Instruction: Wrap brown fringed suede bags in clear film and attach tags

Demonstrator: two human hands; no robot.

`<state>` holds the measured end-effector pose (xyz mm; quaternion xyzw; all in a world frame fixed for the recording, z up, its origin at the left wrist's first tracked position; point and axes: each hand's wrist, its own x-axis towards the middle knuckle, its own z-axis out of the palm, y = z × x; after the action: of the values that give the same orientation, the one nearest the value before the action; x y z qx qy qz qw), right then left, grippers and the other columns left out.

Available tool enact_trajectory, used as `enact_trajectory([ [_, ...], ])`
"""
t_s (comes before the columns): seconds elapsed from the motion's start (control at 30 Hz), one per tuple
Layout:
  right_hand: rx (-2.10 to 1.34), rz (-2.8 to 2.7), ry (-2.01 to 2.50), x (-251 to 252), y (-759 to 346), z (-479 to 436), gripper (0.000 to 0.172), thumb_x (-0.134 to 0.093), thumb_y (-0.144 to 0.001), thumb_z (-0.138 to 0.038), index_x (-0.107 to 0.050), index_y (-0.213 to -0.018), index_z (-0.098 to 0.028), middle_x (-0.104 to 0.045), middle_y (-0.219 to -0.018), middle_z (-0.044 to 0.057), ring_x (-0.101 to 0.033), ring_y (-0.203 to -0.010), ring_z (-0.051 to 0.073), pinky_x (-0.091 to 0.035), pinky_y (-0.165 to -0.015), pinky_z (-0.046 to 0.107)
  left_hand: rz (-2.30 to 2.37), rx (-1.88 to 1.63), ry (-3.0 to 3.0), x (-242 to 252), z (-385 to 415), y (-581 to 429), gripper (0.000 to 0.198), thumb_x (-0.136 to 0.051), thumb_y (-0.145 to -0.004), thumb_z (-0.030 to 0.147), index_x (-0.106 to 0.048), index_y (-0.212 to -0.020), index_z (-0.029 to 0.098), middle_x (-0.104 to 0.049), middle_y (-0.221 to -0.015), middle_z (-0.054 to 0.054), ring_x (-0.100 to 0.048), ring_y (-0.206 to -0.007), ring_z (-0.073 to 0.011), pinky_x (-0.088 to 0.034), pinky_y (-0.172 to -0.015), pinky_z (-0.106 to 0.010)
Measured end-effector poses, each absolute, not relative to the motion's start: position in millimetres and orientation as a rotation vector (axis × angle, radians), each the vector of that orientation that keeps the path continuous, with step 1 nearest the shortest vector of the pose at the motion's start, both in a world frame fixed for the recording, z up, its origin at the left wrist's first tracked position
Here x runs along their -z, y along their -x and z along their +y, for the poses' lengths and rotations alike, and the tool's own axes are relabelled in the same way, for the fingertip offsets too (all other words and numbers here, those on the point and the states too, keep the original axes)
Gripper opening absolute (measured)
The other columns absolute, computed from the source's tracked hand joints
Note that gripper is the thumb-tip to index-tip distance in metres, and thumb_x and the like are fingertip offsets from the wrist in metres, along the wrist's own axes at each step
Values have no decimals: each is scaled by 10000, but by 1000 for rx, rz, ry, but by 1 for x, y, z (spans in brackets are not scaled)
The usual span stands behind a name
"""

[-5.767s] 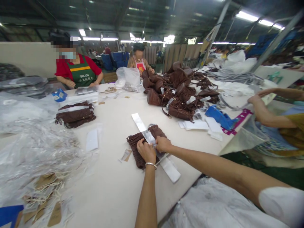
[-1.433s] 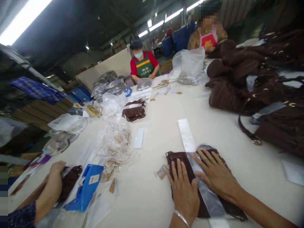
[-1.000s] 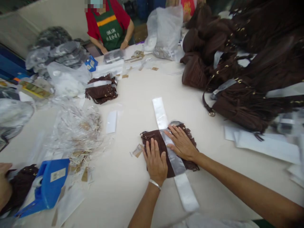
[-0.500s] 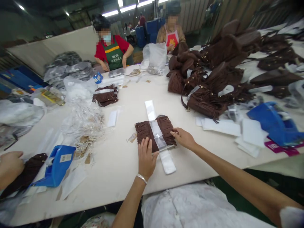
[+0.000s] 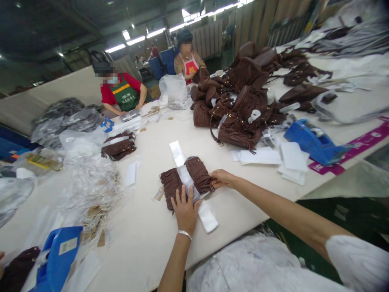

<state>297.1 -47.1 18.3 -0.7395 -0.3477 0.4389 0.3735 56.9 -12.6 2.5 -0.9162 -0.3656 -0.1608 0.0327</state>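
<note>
A small brown fringed bag [image 5: 200,174] lies flat on the white table [image 5: 158,235] in front of me. A long white and clear strip [image 5: 182,170] runs across its middle and sticks out at both ends. My left hand [image 5: 184,209] lies flat on the bag's near edge with the fingers stretched out. At the bag's right edge my right hand [image 5: 221,178] curls its fingers round the fringe.
A heap of brown bags [image 5: 240,101] lies at the back right, with white sheets [image 5: 267,158] and a blue tape dispenser [image 5: 313,142] beside it. Another wrapped bag [image 5: 118,147], clear plastic bags [image 5: 91,186] and a second blue dispenser [image 5: 54,259] are on the left. Two people work across the table.
My hands were pressing flat on top of the bag. Now my right hand has slid to its right edge and my left to its near edge.
</note>
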Motion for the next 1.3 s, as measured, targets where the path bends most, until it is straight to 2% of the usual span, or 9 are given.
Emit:
enact_trajectory([
  [0.1,-1052,-986,1853,-13,-302,-61,183,-458,-944,-233,-548,-1081,-153,-705,-804,56,-673,-659,133,-547,-603,243,-1109,509,2831,1,-10,-57,585,-470,-931,469,-336,-1473,296,-341,-1551,-97,-294,-1416,-363,-247,-1113,-646],
  [0.23,-844,-1176,1877,-6,-291,-75,446,-570,-840,-179,-439,-1265,-210,-694,-965,19,-668,-802,153,-508,-752,275,-1095,521,2873,3,-9,-58,571,-462,-938,454,-341,-1471,290,-353,-1544,-100,-293,-1418,-361,-235,-1115,-655],
  [0.4,-587,-1303,2030,-1,-276,-74,376,-453,-910,-189,-443,-1286,-176,-638,-1173,106,-631,-971,206,-433,-838,302,-1078,491,2889,4,-8,-58,574,-452,-946,440,-319,-1481,281,-347,-1546,-102,-265,-1432,-361,-238,-1114,-653],
  [0.6,-498,-1512,2051,0,-279,-70,298,-396,-928,-172,-513,-1201,-182,-650,-1133,92,-632,-936,199,-431,-798,276,-1104,422,2827,3,-14,-63,560,-480,-937,437,-358,-1464,291,-370,-1535,-98,-243,-1445,-345,-224,-1128,-639],
  [0.77,-470,-1558,2055,-5,-293,-74,359,-366,-926,-154,-446,-1275,-134,-667,-1090,116,-645,-918,216,-467,-789,308,-1356,544,2834,-7,-22,-27,766,-475,-933,461,-91,-1534,181,-220,-1585,-175,-160,-1476,-296,-195,-1176,-564],
  [0.9,-229,-1699,1895,-21,-291,-89,482,-463,-942,-284,-380,-1407,-188,-541,-1346,134,-531,-1207,251,-440,-979,387,-1684,736,2820,-6,-24,13,987,-558,-875,516,84,-1519,134,-88,-1600,-219,-103,-1484,-296,-264,-1172,-508],
  [1.07,-114,-2014,1709,-25,-264,-90,651,-582,-873,-544,-416,-1434,-259,-308,-1538,128,-334,-1376,344,-361,-1071,522,-1600,768,3027,6,-10,12,964,-666,-816,473,-72,-1529,211,-148,-1601,-168,-168,-1474,-304,-270,-1172,-507],
  [1.17,-96,-1969,1799,-16,-257,-80,565,-572,-892,-506,-482,-1390,-254,-352,-1512,131,-362,-1356,332,-381,-1060,516,-1584,907,3050,14,-3,3,808,-645,-849,391,-196,-1508,258,-188,-1597,-124,-213,-1464,-286,-279,-1171,-504],
  [1.3,-84,-1976,1817,-14,-255,-77,531,-566,-892,-504,-517,-1363,-264,-416,-1470,117,-421,-1306,307,-410,-1041,488,-1678,1092,3066,17,-1,4,778,-648,-848,326,-227,-1501,281,-171,-1606,-81,-186,-1473,-256,-245,-1194,-485],
])
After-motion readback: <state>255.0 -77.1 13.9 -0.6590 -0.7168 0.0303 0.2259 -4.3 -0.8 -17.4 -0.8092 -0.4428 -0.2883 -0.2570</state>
